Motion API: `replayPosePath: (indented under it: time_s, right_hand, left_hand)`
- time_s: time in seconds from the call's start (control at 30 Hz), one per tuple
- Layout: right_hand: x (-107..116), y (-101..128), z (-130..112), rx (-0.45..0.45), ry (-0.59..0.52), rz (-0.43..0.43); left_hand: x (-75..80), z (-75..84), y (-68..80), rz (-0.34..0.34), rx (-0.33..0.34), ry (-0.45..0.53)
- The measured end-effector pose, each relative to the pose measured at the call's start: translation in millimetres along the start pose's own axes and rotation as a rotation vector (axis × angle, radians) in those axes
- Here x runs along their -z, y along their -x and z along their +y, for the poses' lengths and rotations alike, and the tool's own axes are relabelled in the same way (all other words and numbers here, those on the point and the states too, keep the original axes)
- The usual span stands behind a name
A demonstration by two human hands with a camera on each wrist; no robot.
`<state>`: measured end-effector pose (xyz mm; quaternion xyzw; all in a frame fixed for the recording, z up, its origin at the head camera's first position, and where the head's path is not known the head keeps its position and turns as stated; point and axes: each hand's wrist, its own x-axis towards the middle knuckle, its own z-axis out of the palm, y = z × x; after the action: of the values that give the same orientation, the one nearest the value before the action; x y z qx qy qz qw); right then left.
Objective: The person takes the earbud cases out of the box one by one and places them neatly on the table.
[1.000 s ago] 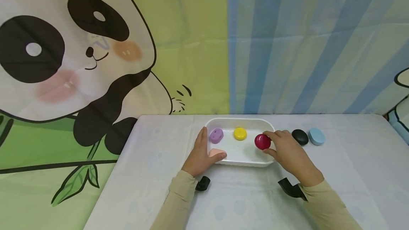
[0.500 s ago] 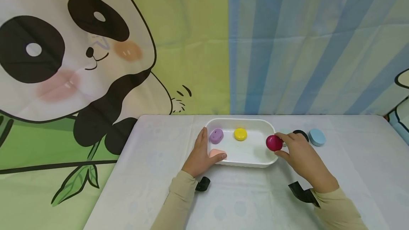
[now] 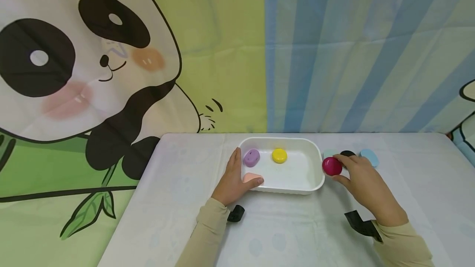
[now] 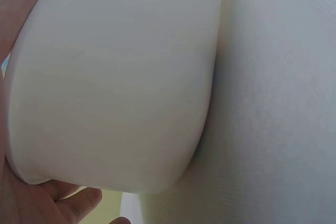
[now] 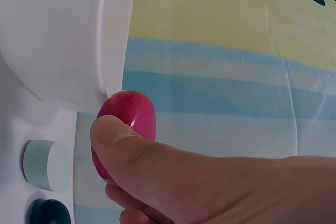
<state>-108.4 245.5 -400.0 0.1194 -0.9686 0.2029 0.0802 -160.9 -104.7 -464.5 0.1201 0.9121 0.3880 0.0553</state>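
Observation:
My right hand [image 3: 360,178] pinches a glossy dark-red round disc [image 3: 332,166] between thumb and fingers, just off the tray's right end. In the right wrist view the thumb lies across the red disc [image 5: 139,109], held above the table. My left hand [image 3: 233,180] grips the left end of a white oblong tray [image 3: 297,190], thumb over the near rim and fingers along the side. The tray wall [image 4: 121,77] fills much of the left wrist view. Inside the tray lie a purple oval piece [image 3: 251,158], a yellow round piece [image 3: 279,155] and a pink piece [image 3: 251,176], partly behind the thumb.
Right of the tray a pale green disc [image 5: 44,165], a black rounded piece [image 3: 347,153] and a light blue disc [image 3: 370,156] stand in a row, partly covered by my right hand. A printed panda curtain [image 3: 230,52] hangs behind the white-covered table [image 3: 282,234].
My right hand has carried the red disc rightward, from over the tray's right part to outside its rim. The left hand and tray stay in place.

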Motion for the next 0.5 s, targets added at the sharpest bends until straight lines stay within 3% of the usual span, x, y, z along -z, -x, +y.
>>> replayPosePath:
  time_s: [0.33,0.5]
  right_hand:
    - [-3.4,1.3,8.8,-0.027,0.025,-0.033]
    - [-7.8,0.5,13.8,-0.079,0.046,-0.107]
  left_hand:
    - [-0.2,0.7,0.2,0.002,-0.004,-0.004]
    - [0.5,1.2,-0.3,0.003,-0.002,-0.003]
